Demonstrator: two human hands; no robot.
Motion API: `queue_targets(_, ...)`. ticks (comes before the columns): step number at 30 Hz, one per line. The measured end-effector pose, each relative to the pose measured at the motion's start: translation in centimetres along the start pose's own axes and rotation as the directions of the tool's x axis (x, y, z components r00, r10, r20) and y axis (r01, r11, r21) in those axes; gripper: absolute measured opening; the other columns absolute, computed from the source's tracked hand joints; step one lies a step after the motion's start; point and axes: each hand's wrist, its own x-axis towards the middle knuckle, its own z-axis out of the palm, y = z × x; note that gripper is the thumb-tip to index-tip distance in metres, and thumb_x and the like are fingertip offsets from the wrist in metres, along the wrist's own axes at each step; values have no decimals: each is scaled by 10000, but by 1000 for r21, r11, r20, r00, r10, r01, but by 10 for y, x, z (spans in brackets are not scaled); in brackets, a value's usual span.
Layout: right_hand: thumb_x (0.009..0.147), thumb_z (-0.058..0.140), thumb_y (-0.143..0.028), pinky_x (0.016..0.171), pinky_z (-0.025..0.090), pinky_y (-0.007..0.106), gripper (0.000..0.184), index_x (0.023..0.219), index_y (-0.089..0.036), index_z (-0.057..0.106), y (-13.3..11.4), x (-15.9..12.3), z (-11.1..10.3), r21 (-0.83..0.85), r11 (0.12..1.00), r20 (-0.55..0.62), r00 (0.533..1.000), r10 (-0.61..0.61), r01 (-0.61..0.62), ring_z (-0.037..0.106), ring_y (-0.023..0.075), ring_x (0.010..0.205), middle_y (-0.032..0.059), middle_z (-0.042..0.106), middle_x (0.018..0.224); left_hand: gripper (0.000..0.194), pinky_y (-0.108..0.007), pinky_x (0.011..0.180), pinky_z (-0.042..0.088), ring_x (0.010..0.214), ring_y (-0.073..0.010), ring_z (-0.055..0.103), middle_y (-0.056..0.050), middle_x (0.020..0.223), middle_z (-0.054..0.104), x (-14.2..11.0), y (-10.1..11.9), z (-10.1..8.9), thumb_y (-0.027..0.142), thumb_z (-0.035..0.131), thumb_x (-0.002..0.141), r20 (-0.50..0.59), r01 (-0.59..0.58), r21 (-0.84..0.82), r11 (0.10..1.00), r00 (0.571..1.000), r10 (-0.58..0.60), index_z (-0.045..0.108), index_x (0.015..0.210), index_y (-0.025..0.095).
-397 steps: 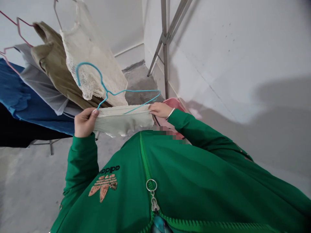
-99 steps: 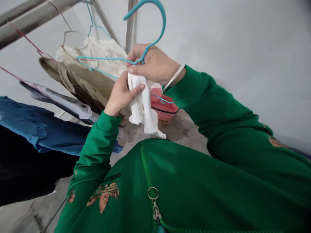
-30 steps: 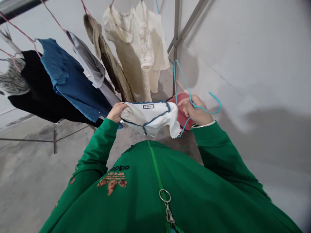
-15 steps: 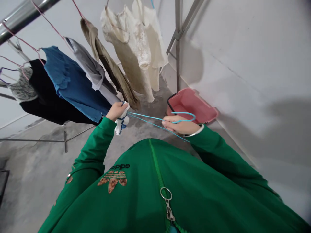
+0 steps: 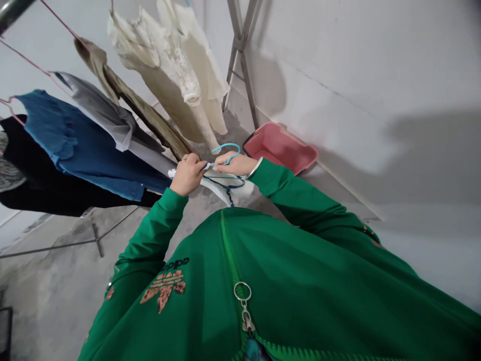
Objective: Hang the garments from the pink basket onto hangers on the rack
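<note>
Reading left hand point(image 5: 187, 174) closed on a white blue-trimmed garment point(image 5: 225, 188), right hand point(image 5: 235, 164) closed on a teal wire hanger point(image 5: 225, 148) just above it.

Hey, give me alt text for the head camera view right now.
A person in a green Adidas track jacket holds a teal wire hanger in the right hand against a white garment with dark blue trim gripped by the left hand. Beyond, a blue top and a cream lace top hang, and a pink plastic basket sits by the wall.
</note>
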Motion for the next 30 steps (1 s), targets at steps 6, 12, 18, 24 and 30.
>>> queue_targets(6, 785, 646, -426, 689, 436, 287, 278, 848, -169, 564, -8, -21, -25, -125, 992, -396, 916, -70, 22, 518, 137, 724, 19, 583, 781, 257, -288, 743, 432, 848, -196, 576, -74, 873, 619, 5, -7, -5, 302, 392, 935, -39, -30, -196, 980, 999, 23, 611, 930, 168)
queue_targets(12, 897, 491, -282, 729, 497, 350, 131, 802, -204, 537, -7, -71, 12, -460, 882, -633, 659, -406, 102, 562, 174, 753, 57, 600, 771, 250, -255, 672, 409, 716, -151, 538, -31, 740, 587, -1, -16, -43, 331, 413, 911, -210, -11, -247, 969, 977, -43, 569, 799, 170)
queue_targets(18, 819, 353, -55, 951, 497, 414, 418, 1179, -108, 559, 42, -25, 72, -442, 861, -188, 913, -362, 251, 559, 216, 1149, 158, 611, 1218, 243, -251, 647, 405, 669, -144, 516, -15, 683, 542, -15, -18, -83, 353, 450, 883, -200, 29, -233, 972, 977, -77, 550, 747, 179)
queue_targets(24, 823, 457, -121, 1030, 380, 410, 532, 1352, -70, 461, 39, 35, 71, -534, 794, 118, 955, -272, 292, 423, 259, 1286, 155, 475, 1424, 255, -251, 637, 418, 638, -137, 503, -5, 655, 528, -35, -18, -104, 388, 466, 872, -189, 54, -228, 972, 977, -99, 555, 748, 183)
queue_targets(30, 832, 511, -181, 836, 309, 413, 521, 1353, -192, 518, 43, 28, 60, -706, 700, 156, 988, 10, 105, 456, 293, 1059, 121, 573, 1318, 248, -243, 613, 407, 629, -130, 497, -2, 677, 547, -56, -26, -101, 387, 456, 874, -199, 96, -280, 955, 968, -155, 572, 784, 187)
